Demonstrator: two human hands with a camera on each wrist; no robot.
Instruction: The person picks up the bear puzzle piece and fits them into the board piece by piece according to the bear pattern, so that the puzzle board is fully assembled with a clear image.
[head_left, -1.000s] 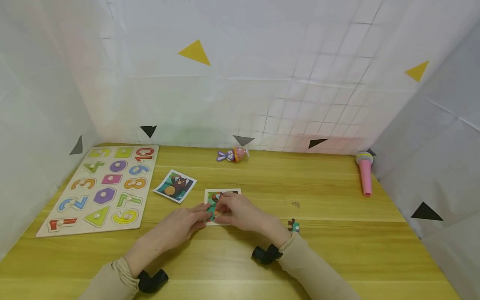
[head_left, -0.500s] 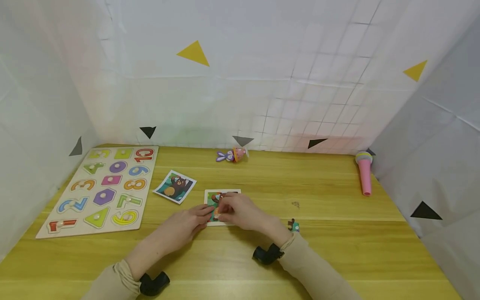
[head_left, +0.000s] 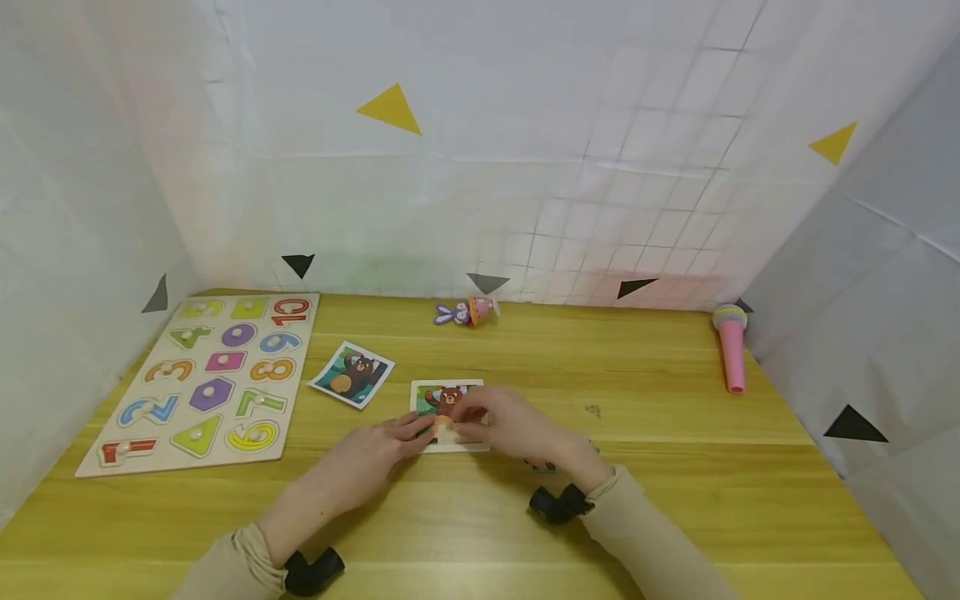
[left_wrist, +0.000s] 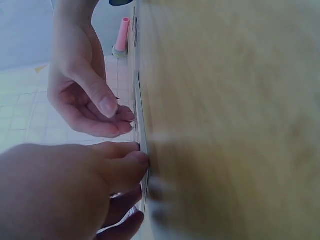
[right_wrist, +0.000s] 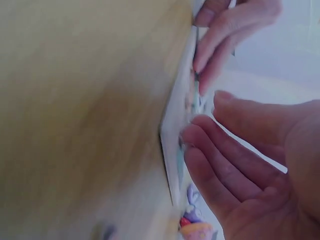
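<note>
A small white-framed jigsaw board [head_left: 459, 447] with a bear picture lies mid-table in the head view. The left hand [head_left: 375, 454] rests its extended fingertips on the board's left part, and its thumb touches the near edge in the left wrist view. Over the board's right half hovers the right hand [head_left: 510, 423]. In the right wrist view its thumb stands apart from the bent fingers [right_wrist: 200, 150], whose tips are at the board's surface; nothing shows between them. A loose puzzle piece [head_left: 542, 467] peeks out under the right wrist, and the arm mostly hides another.
A bear picture card [head_left: 351, 375] lies left of the board. Farther left is a wooden number-and-shape puzzle [head_left: 180, 383]. A purple rabbit toy [head_left: 465, 312] lies at the back, and a pink toy microphone [head_left: 732, 350] at the far right. White sheets [head_left: 480, 192] enclose the table.
The right hand has shifted slightly right, uncovering more of the bear picture and a loose piece beneath its wrist. The left fingers have moved a little right across the board.
</note>
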